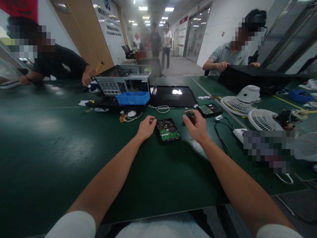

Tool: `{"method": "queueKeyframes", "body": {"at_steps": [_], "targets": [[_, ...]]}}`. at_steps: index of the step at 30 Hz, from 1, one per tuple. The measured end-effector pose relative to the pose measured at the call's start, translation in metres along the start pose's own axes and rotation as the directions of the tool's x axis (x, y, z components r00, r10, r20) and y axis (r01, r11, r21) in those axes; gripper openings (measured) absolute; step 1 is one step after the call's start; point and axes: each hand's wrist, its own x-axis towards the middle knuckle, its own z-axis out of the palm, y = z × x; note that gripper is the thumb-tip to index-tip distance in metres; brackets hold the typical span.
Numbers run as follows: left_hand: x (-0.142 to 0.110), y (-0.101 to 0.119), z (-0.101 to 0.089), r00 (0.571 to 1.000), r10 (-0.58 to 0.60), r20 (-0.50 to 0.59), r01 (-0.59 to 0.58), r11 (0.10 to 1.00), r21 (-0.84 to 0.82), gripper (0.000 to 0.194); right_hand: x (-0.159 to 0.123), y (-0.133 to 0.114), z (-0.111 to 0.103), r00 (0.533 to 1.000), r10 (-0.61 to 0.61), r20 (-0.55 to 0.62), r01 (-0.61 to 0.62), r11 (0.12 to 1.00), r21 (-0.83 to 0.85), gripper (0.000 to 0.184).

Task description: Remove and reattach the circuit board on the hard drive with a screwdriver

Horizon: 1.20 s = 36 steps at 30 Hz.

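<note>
A hard drive (168, 130) lies flat on the green table in front of me, its green circuit board facing up. My left hand (146, 128) is closed with curled fingers beside the drive's left corner. Whether its fingertips touch the drive or pinch something small, I cannot tell. My right hand (197, 126) is closed around a short dark green tool (189, 114) to the right of the drive. The fingers cover part of that tool, and its exact kind is unclear. Another hard drive (210, 109) rests behind my right hand.
An opened computer case (121, 82) stands behind a blue tray (133, 98), beside a black panel (174, 96). Fan parts (237, 105) and a white power strip (239, 134) with cables are on the right. Co-workers sit at both far sides; two people stand behind.
</note>
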Motion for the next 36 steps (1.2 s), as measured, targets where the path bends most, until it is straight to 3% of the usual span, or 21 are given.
{"method": "queueKeyframes", "body": {"at_steps": [5, 14, 21, 25, 31, 36], "targets": [[-0.003, 0.002, -0.001, 0.997, 0.035, -0.070, -0.034, 0.999, 0.009, 0.038, -0.002, -0.001, 0.003, 0.997, -0.073, -0.014, 0.071, 0.994, -0.088, 0.033], [-0.006, 0.002, 0.004, 0.988, 0.134, -0.082, -0.129, 0.990, 0.063, 0.037, -0.001, -0.001, 0.003, 0.995, -0.100, -0.014, 0.098, 0.991, -0.095, 0.032], [-0.023, 0.022, 0.002, 0.959, 0.193, -0.210, -0.152, 0.969, 0.194, 0.030, -0.002, 0.001, 0.005, 0.995, -0.096, -0.024, 0.093, 0.991, -0.100, 0.035], [-0.046, 0.033, 0.000, 0.956, 0.276, -0.098, -0.248, 0.942, 0.226, 0.028, -0.003, -0.002, 0.004, 0.994, -0.108, -0.033, 0.102, 0.984, -0.148, 0.036], [-0.086, 0.043, 0.000, 0.904, 0.415, 0.104, -0.428, 0.864, 0.264, 0.034, -0.003, -0.003, 0.004, 0.982, -0.183, -0.042, 0.168, 0.957, -0.236, 0.049], [-0.095, 0.048, 0.000, 0.862, 0.437, 0.256, -0.504, 0.790, 0.349, 0.043, -0.003, -0.004, 0.001, 0.961, -0.277, -0.005, 0.257, 0.898, -0.357, 0.042]]}}
